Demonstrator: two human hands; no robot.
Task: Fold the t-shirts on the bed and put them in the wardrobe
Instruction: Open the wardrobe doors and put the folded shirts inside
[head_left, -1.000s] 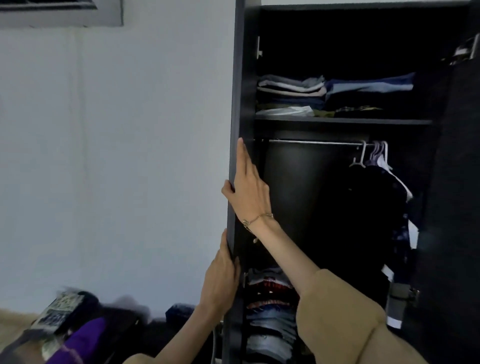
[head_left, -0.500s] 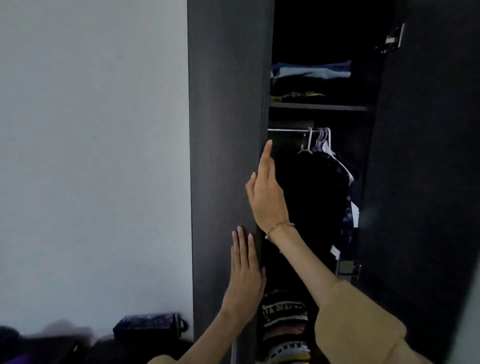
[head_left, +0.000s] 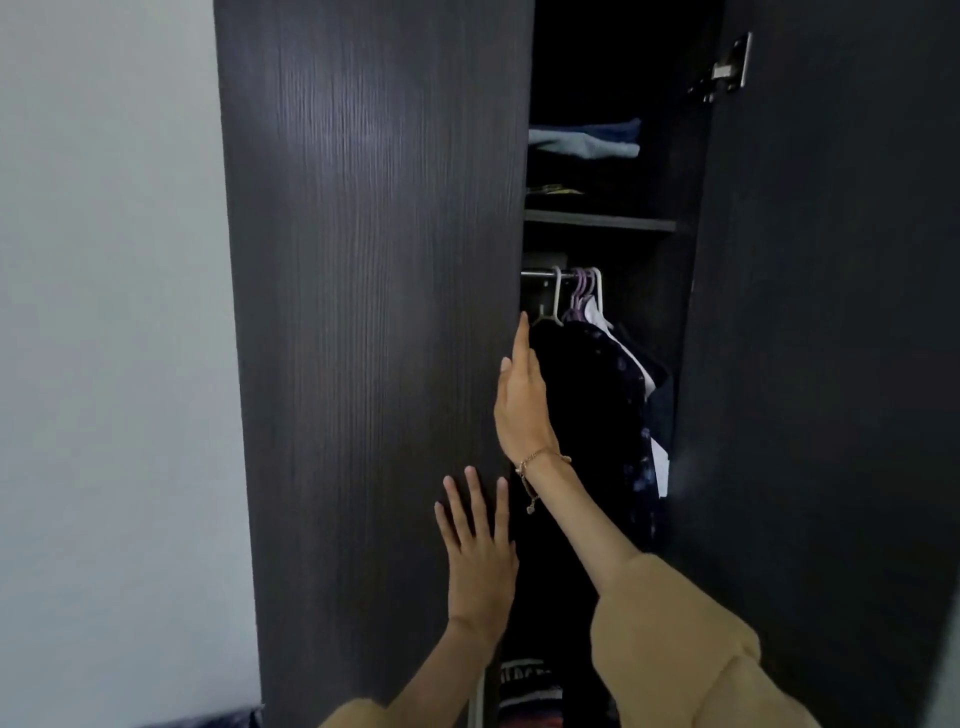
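Note:
The dark wood-grain left wardrobe door (head_left: 374, 338) fills the middle of the view, swung most of the way across the opening. My left hand (head_left: 480, 556) lies flat on the door's face near its free edge, fingers straight and spread. Higher up, my right hand (head_left: 522, 400) rests against the door's edge with fingers straight, a thin bracelet on the wrist. Through the remaining gap I see folded t-shirts (head_left: 584, 143) on the upper shelf (head_left: 597, 222) and a striped folded stack (head_left: 524, 691) at the bottom. Neither hand holds any garment.
The right wardrobe door (head_left: 831, 364) stands open at the right, its hinge (head_left: 727, 67) near the top. Dark clothes on hangers (head_left: 579, 291) hang from a rail inside. A white wall (head_left: 109, 338) is to the left, with a dark bag (head_left: 228, 719) low beside the wardrobe.
The left door has swung from edge-on to nearly covering the opening. My left hand went from gripping its edge to lying flat on its face. The view shifted right, off the bed.

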